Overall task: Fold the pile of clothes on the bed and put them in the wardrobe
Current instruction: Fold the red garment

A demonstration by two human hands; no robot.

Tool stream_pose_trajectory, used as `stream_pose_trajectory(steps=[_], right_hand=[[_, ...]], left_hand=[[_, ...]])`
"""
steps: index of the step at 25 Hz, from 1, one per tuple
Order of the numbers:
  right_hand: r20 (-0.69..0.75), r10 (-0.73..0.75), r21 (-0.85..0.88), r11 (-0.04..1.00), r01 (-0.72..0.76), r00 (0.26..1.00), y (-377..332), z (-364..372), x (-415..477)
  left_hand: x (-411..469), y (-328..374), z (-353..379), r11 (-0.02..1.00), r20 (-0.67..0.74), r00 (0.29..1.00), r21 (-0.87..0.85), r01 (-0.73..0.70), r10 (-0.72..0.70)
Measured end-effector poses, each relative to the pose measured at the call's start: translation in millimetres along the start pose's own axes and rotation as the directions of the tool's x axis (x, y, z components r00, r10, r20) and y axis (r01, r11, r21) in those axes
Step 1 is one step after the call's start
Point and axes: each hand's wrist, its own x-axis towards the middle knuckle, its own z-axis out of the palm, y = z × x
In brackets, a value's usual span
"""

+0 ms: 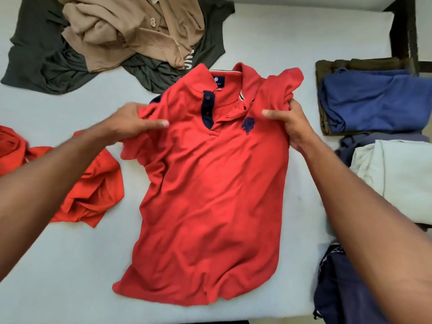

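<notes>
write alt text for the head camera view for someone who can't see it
The left hand and right hand grip the shoulders of a red polo shirt lying face up on a pale bed. A tan garment lies crumpled beyond; a folded blue garment sits at the right.

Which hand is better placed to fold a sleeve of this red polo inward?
Probably the right hand: it grips a bunched sleeve of the red polo; the left hand pinches only a shoulder.

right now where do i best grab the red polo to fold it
At the two shoulders, by the sleeve seams, one from each side. The red polo lies front up, collar far, sleeves bunched; the left hand and right hand grip there.
</notes>
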Motion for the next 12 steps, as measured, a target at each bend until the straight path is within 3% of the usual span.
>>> stream_pose_trajectory(steps=[2, 3, 5, 6, 9, 12], right_hand=[[0.078, 0.064, -0.006, 0.998, -0.063, 0.995, 11, 17, -23], [0.076, 0.068, -0.154, 0.986, -0.056, 0.995, 20, 22, -37], [0.020, -0.045, -0.573, 0.818, 0.048, 0.999, 46, 17, -67], [0.055, -0.107, -0.669, 0.734, 0.116, 0.993, 59, 9, -84], [0.027, -0.206, -0.680, 0.714, 0.169, 0.978, 86, -24, -137], [-0.009, -0.035, -0.675, 0.738, 0.020, 0.999, 107, -61, -168]], left_hand=[[-25, 7, 36, 0.961, 0.165, 0.973, 0.195, -0.194, 0.163], [-40, 10, 60, 0.883, 0.223, 0.936, 0.329, -0.336, 0.273], [-69, 11, 106, 0.699, 0.311, 0.836, 0.459, -0.549, 0.453], [-85, 7, 126, 0.669, 0.339, 0.805, 0.448, -0.594, 0.488], [-129, -17, 170, 0.697, 0.400, 0.765, 0.334, -0.634, 0.504], [-162, -40, 191, 0.728, 0.345, 0.814, 0.372, -0.575, 0.467]])
